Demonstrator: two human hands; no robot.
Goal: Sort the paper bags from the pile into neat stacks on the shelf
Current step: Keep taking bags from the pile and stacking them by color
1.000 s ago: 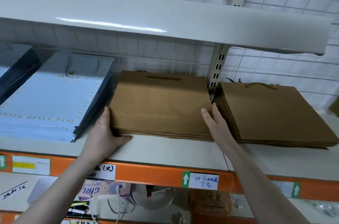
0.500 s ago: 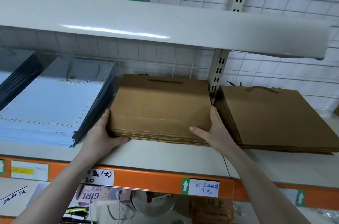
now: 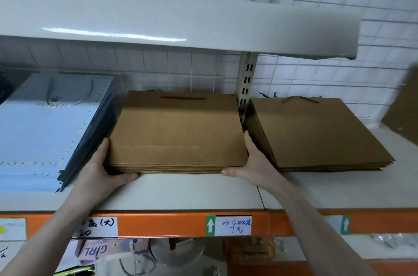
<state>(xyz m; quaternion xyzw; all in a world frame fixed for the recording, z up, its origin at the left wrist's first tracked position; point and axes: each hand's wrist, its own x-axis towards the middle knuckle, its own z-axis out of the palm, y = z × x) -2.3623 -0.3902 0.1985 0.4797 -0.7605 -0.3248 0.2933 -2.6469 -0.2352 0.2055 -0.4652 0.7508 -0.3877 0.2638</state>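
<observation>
Head view showed the left hand and right hand apart, each clasping a front corner of the middle stack of brown paper bags, thumbs along its front edge. That stack lay flat on the shelf, between a stack of blue bags and a second brown stack. Handwritten labels sat on the orange shelf edge.
</observation>
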